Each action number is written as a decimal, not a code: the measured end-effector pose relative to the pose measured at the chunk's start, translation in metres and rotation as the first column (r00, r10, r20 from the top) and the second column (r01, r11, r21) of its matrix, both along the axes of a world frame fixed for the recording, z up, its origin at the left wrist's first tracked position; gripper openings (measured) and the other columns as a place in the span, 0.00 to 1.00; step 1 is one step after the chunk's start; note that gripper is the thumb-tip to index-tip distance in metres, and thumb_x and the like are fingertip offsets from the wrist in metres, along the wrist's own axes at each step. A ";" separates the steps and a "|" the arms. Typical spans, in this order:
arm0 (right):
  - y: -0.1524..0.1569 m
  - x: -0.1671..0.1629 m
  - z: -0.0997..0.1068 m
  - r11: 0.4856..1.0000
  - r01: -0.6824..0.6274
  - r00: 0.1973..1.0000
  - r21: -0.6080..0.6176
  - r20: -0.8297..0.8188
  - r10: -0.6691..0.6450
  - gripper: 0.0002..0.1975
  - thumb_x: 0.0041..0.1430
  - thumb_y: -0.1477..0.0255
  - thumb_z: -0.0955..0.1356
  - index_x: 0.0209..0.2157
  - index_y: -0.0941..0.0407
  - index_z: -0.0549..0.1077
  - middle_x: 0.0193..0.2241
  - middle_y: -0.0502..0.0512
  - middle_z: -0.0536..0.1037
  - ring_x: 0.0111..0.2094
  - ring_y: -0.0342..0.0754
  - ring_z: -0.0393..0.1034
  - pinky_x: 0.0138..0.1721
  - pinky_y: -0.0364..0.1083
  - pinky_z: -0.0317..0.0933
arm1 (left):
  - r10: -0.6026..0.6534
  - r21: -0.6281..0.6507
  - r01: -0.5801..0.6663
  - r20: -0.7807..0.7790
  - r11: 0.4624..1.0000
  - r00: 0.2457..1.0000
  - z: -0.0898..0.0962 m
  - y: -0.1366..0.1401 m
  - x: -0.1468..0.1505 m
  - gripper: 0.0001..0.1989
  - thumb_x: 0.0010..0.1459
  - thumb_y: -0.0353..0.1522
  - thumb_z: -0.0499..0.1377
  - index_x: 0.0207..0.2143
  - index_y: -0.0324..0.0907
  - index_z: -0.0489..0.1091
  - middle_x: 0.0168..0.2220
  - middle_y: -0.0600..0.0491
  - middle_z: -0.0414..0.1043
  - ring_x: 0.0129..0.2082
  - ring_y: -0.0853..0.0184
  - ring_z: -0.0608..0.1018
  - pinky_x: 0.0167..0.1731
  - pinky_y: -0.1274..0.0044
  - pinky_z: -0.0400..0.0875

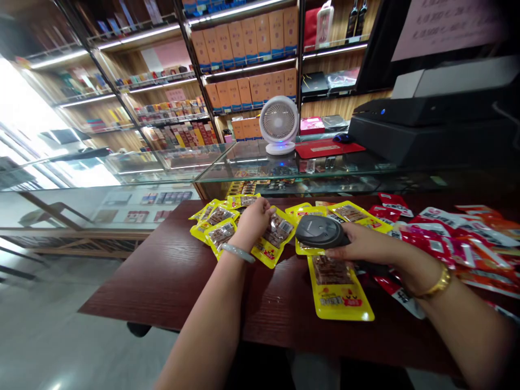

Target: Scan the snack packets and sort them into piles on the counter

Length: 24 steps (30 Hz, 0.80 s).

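My right hand [361, 244] is wrapped round the handle of a dark grey barcode scanner [320, 230], its head pointing left. My left hand [252, 219] has its fingers closed at the upper edge of a yellow snack packet [273, 252], which lies tilted with its barcode facing up. Left of that hand is a loose pile of similar yellow packets [219, 232]. Below the scanner another yellow packet [339, 298] lies flat, and a few more yellow packets [351, 211] are behind the scanner. Part of the left fingers' grip is hidden.
Red, white and orange packets [442, 230] are heaped at the right of the dark wooden table [162, 271]. Behind it stands a glass display counter [231, 168] carrying a white fan [279, 124], a red mat [320, 149] and a black machine [406, 130]. Stocked shelves line the wall.
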State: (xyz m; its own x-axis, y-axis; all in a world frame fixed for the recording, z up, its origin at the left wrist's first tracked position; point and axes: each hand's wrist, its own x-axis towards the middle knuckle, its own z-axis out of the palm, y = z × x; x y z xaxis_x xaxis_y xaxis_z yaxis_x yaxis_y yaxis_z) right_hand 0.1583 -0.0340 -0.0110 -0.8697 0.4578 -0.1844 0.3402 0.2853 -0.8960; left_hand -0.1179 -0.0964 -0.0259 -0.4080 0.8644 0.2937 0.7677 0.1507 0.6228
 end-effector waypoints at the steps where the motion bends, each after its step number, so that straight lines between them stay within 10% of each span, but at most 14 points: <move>1: 0.000 0.000 0.000 1.000 -0.002 1.000 0.000 0.001 0.002 0.24 0.51 0.55 0.75 0.45 0.57 0.77 0.34 0.55 0.80 0.25 0.45 0.70 0.24 0.43 0.66 | 0.000 0.006 0.000 0.017 1.000 1.000 0.000 0.000 0.000 0.06 0.57 0.37 0.60 0.31 0.45 0.68 0.24 0.55 0.71 0.24 0.66 0.70 0.29 0.76 0.59; 10: -0.001 0.000 0.000 1.000 -0.005 1.000 0.008 -0.003 0.005 0.23 0.52 0.56 0.75 0.44 0.58 0.78 0.31 0.54 0.78 0.23 0.44 0.68 0.22 0.41 0.63 | 0.057 0.156 -0.097 0.243 0.983 0.968 -0.011 0.011 0.016 0.07 0.56 0.34 0.61 0.29 0.44 0.65 0.23 0.58 0.66 0.24 0.69 0.67 0.30 0.78 0.59; 17: 0.004 0.001 -0.009 1.000 0.001 1.000 -0.003 -0.018 -0.001 0.27 0.50 0.56 0.76 0.47 0.58 0.77 0.29 0.53 0.78 0.22 0.44 0.68 0.23 0.42 0.64 | -0.101 0.252 -0.102 0.680 0.962 0.726 -0.039 0.026 0.057 0.06 0.59 0.33 0.60 0.35 0.42 0.65 0.27 0.59 0.67 0.25 0.74 0.69 0.29 0.81 0.64; 24: 0.007 0.003 -0.016 0.997 0.030 0.999 -0.064 0.016 -0.029 0.24 0.51 0.57 0.76 0.45 0.57 0.75 0.29 0.54 0.79 0.20 0.44 0.69 0.20 0.43 0.65 | -0.387 0.203 0.371 0.041 0.906 0.921 -0.036 0.022 0.048 0.12 0.57 0.25 0.59 0.43 0.43 0.75 0.46 0.48 0.78 0.47 0.63 0.77 0.53 0.71 0.69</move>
State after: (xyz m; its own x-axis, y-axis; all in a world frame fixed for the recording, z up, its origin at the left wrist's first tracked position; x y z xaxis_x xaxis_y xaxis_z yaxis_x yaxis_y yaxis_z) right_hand 0.1608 -0.0270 -0.0272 -0.8530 0.4698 -0.2274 0.3611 0.2168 -0.9070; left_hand -0.0704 -0.0741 -0.0620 -0.0889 0.8904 0.4464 0.6910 -0.2676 0.6715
